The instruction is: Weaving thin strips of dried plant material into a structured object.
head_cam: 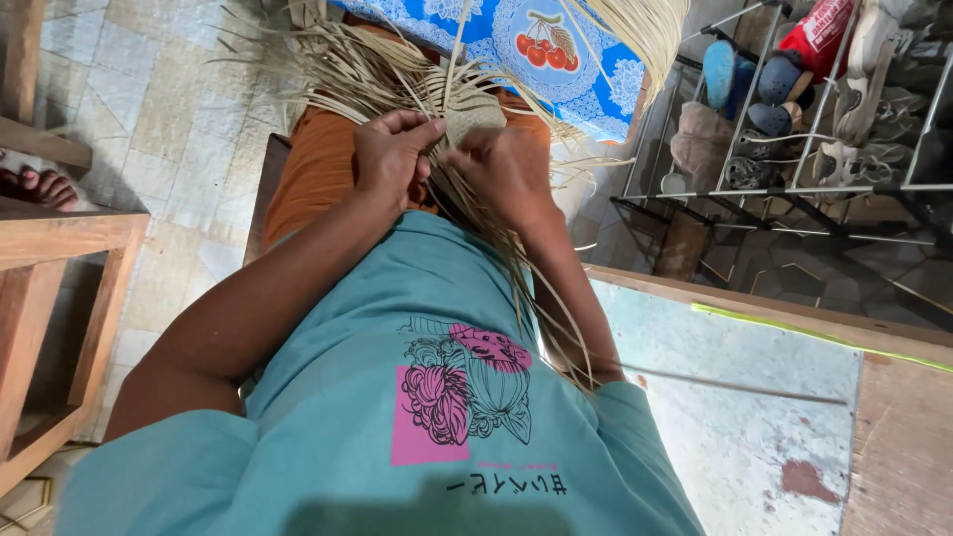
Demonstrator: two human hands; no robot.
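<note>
Both hands are held close together over the lap, at the near edge of the woven piece (467,114). With the left hand (389,151), one pale straw strip (437,94) is pinched between the thumb and the fingertips, so this hand is closed on the strip. The right hand (508,169) is curled into a loose fist around a bundle of loose strips (526,288), which hang down across the teal shirt (417,397) toward the table (754,437) at the right. The small woven piece is seen just between and above the two hands, resting on the orange-clad lap (313,169), with many free ends spread out behind it. It is judged that the plaiting step is in hand: a strip is being led over or under its neighbours. For the next move, a tight pull and a steady hold of the bundle are probably needed, so that the weave is not loosened.
</note>
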